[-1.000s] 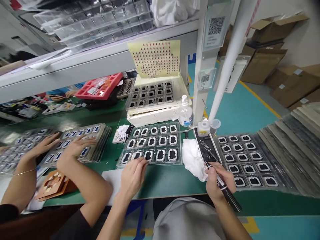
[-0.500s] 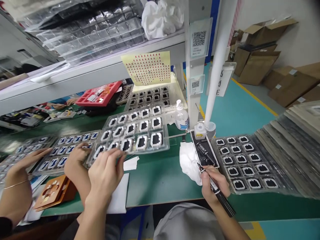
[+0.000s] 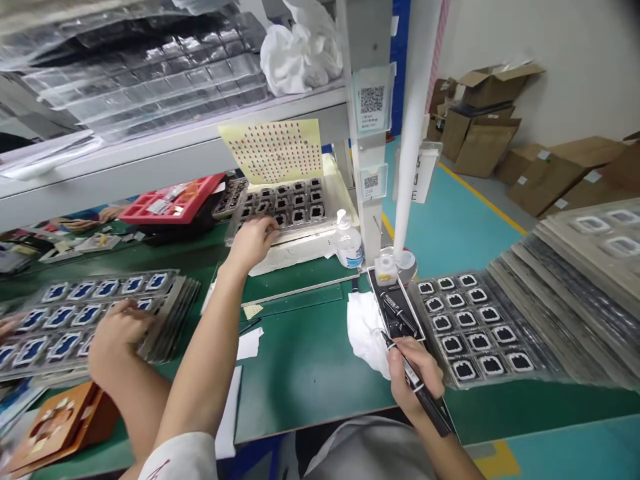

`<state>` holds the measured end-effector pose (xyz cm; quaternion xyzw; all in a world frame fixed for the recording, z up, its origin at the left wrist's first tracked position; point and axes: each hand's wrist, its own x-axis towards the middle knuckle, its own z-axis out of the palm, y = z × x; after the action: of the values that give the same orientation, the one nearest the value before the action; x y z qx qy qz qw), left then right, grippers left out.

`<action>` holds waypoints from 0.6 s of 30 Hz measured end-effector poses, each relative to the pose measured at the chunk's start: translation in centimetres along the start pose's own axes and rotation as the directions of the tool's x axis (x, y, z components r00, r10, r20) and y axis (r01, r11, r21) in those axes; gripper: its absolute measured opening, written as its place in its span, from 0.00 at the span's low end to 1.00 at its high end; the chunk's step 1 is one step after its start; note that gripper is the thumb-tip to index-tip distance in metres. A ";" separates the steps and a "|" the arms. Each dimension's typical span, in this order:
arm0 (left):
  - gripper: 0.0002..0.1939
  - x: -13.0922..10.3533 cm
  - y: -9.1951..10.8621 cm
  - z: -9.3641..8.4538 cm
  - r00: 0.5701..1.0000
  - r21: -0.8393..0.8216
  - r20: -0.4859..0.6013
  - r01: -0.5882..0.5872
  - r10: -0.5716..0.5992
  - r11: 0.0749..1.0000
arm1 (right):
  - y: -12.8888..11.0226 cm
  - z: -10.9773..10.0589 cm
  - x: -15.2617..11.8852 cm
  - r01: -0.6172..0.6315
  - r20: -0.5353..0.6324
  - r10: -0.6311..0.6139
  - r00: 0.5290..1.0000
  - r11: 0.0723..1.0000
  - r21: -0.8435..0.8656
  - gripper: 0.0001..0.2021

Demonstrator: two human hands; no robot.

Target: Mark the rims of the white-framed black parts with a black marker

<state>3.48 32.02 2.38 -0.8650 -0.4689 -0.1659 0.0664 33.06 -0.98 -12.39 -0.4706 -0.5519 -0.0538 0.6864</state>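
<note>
My left hand (image 3: 255, 241) is stretched out to the near edge of a clear tray of black parts (image 3: 299, 200), below the yellow dotted sheet. Its fingers are pinched at that edge, where tray and fingertips overlap. In my right hand (image 3: 417, 377) is a black marker (image 3: 429, 405), slanted with its tip up and left beside a white cloth (image 3: 367, 333). Behind the marker is a black box (image 3: 400, 310) holding more pens. To the right lies another tray of white-framed black parts (image 3: 479, 342).
A co-worker's hand (image 3: 120, 327) rests on a stack of trays with blue parts (image 3: 105, 290) at left. A pump bottle (image 3: 349, 247) stands by the white post (image 3: 371, 227). Stacked trays (image 3: 575, 307) fill the right; an orange holder (image 3: 55, 427) lies front left.
My left hand has moved forward to the tray at the back; the tray it held over the green table is no longer there. The view has shifted slightly. My right hand still holds the marker.
</note>
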 end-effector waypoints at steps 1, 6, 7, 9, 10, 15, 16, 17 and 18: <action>0.14 0.0 -0.2 0.1 1.000 -0.023 -0.007 0.023 -0.023 0.999 | 0.0 0.0 0.0 -0.006 0.000 0.006 1.000 1.000 -0.004 0.06; 0.16 -0.7 -0.2 0.4 0.978 -0.048 -0.082 0.191 -0.194 0.981 | 0.0 0.3 0.0 -0.024 0.030 0.023 0.999 0.999 0.023 0.06; 0.16 -0.7 0.1 0.5 0.969 -0.049 -0.093 0.224 -0.227 0.973 | 0.0 0.3 0.0 -0.022 0.032 0.021 0.999 0.999 0.027 0.06; 0.16 -0.4 0.7 0.7 0.953 -0.048 -0.107 0.278 -0.282 0.959 | -0.1 0.3 0.0 -0.020 0.023 0.019 1.000 0.999 0.029 0.06; 0.16 -0.3 0.9 0.8 0.949 -0.046 -0.110 0.293 -0.296 0.955 | -0.1 0.2 0.0 -0.023 0.026 0.022 0.999 0.999 0.028 0.06; 0.14 -0.1 1.4 1.2 0.956 -0.051 -0.119 0.263 -0.267 0.964 | 0.2 -1.2 -1.4 -0.043 0.027 0.043 0.999 0.999 0.013 0.08; 0.14 -0.3 1.4 1.2 0.957 -0.060 -0.126 0.254 -0.260 0.965 | 0.5 -1.7 -1.9 -0.061 0.003 0.061 0.998 0.998 -0.001 0.09; 0.14 -0.7 1.4 1.3 0.958 -0.069 -0.138 0.245 -0.253 0.967 | 0.8 -2.2 -2.4 -0.092 -0.026 0.092 0.995 0.995 -0.021 0.10; 0.15 -1.2 1.4 1.4 0.958 -0.079 -0.152 0.232 -0.242 0.969 | 1.2 -2.8 -2.9 -0.140 -0.059 0.138 0.989 0.989 -0.039 0.11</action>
<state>4.34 30.73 0.67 -0.7880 -0.5571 -0.2556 0.0575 34.61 -3.58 -15.31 -0.5208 -0.4970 -0.0308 0.6934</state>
